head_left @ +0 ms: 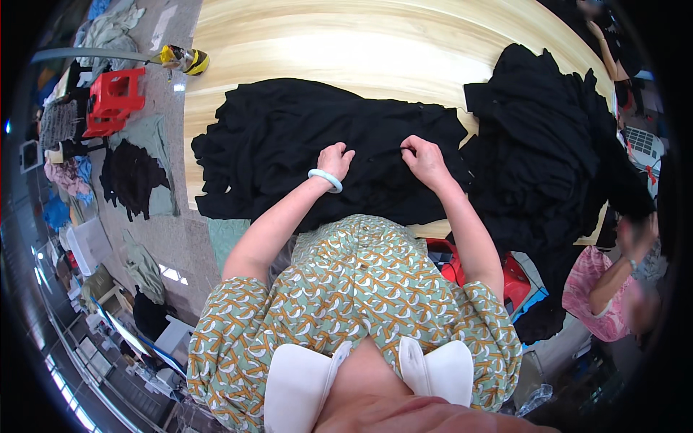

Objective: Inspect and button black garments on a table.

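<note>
Black garment (303, 144) lies spread across the pale wooden table (346, 43), dead centre in front of us, and both our hands are down on it. Our left hand (334, 160), with a pale bangle (325, 179) on the wrist, has its fingers curled into the cloth and pinches a fold. Our right hand (424, 160) sits just beside it toward three o'clock, fingers bent and closed on the same fabric.

At two to three o'clock we see a tall heap of black clothes (548, 144) on the table's right end, spilling over the edge and touching our garment. Under that edge, at four o'clock, a red crate (514, 278) peeks out; what it holds we cannot tell.

At four o'clock another person in pink (595, 292) stands near the heap, one hand raised and blurred.

Over at ten o'clock, on the floor, a red plastic stool (114, 97) stands beside scattered cloth, and a dark garment (133, 177) lies on a green sheet at nine. A yellow and black tool (186, 59) rests by the table's far-left corner at eleven o'clock.
</note>
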{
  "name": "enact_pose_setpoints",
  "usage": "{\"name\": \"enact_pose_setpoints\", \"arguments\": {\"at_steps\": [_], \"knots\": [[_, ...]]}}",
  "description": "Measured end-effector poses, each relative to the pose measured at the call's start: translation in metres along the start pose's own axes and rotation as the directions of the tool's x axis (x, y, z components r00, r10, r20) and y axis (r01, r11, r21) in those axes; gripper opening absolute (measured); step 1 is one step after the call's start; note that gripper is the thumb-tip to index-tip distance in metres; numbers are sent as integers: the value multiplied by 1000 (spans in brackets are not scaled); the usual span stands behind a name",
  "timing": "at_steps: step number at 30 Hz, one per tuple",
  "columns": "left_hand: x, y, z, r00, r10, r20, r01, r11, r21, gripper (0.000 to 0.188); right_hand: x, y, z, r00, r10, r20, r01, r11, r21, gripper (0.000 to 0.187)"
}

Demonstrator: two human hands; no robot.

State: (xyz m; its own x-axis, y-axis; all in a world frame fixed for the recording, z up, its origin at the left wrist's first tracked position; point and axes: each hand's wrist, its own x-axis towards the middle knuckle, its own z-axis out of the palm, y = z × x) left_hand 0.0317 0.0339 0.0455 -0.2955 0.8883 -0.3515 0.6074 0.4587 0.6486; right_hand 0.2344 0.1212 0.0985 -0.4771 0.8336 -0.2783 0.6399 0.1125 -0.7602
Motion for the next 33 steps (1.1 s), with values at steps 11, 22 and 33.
{"name": "enact_pose_setpoints", "arguments": {"at_steps": [11,22,33], "knots": [[33,93,-83,976,190,103,-171,971,-168,24,-13,-76,-27,950,-206,236,-4,744,668,8],[22,85,-57,945,190,266,-133,967,-219,26,-1,-83,-13,969,-225,-100,215,971,-107,10],[10,84,-52,885,432,171,-449,891,74,20,3,-65,-1,955,-291,-62,260,918,-300,10]]}}
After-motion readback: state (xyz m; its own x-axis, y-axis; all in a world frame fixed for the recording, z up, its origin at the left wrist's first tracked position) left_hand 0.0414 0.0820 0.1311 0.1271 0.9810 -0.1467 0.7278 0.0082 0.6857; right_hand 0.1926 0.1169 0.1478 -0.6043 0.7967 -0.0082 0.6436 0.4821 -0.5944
